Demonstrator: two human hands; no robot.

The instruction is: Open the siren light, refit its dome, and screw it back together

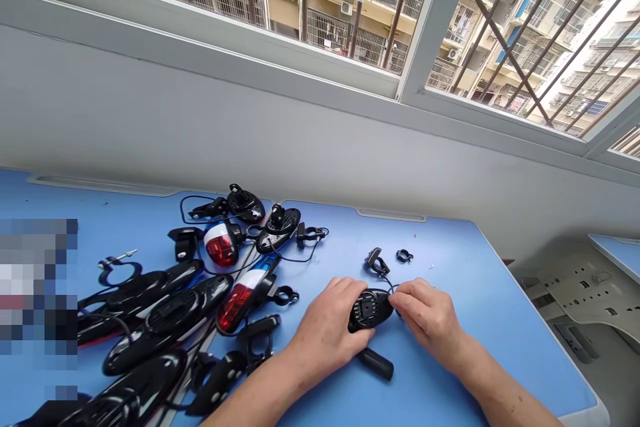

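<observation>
Black plastic, in the main, on a blue tabletop [520, 353]. Listed near to far.

Near left: several long glossy black units [145, 387], bunched together.
Near centre: one black cylinder [377, 365], lying just beside the left hand's thumb.
Centre: one small black oval housing [369, 307], slotted face up, between the hands. Left hand [330, 320]: wrapped round the housing's left end, thumb on the near side, fingers on the far. Right hand [431, 317]: fingertips narrowed to a pinch on a thin black cable [391, 285] by the housing's right tip; the exact contact is partly hidden.
Handling, as judged: housing light and stiff, its gloss likely slippery, best taken by its long sides; cable soft, its joint probably the fragile spot, not to be tugged.
Beyond the hands: one black clamp piece [376, 261]; to its right, one small black ring [404, 255].
Far left: red-and-white lamps [221, 245] with brackets.
Farthest: pale wall [300, 140], barred window [330, 7].
</observation>
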